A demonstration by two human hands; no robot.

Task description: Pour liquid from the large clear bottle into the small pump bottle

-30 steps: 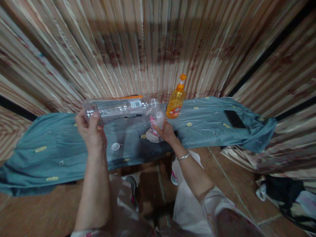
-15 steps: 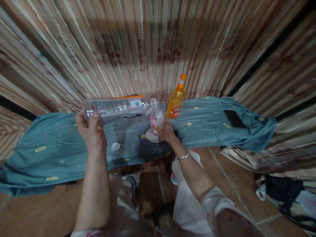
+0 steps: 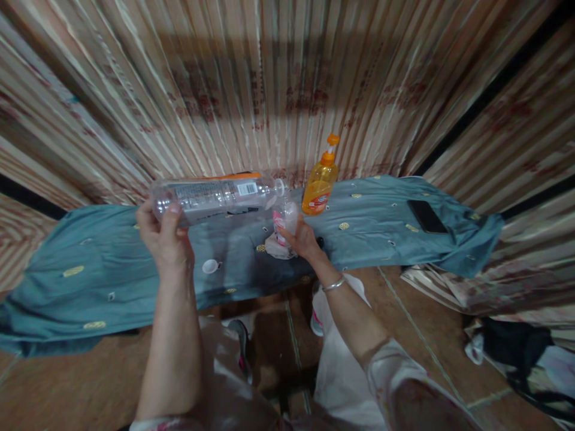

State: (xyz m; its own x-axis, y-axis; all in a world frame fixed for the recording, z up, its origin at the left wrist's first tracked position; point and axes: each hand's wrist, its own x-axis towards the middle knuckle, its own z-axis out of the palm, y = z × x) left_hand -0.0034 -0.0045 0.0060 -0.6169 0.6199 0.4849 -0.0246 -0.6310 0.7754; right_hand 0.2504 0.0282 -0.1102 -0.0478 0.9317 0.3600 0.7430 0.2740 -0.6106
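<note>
Nothing has moved: your left hand [image 3: 165, 242] grips the clear plastic bottle [image 3: 215, 196] level, your right hand [image 3: 302, 239] pinching the small clear pink-labelled container [image 3: 284, 220] near the blue cloth's [image 3: 112, 269] front edge; tip slowly.

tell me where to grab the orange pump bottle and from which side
Grip the orange pump bottle around its wide body, coming from the right: it stands upright, its pump head is thin, and the right hand with the small container crowds its left.

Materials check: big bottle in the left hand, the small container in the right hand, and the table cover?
Big bottle: looks like clear, glossy thin plastic; you can see through it, and it carries a printed label with a barcode. Small container: apparently clear plastic with a pink label, though it is too small to be sure. Table cover: woven fabric, matte blue-grey with gold embroidered motifs; it folds and drapes over the edge.
</note>
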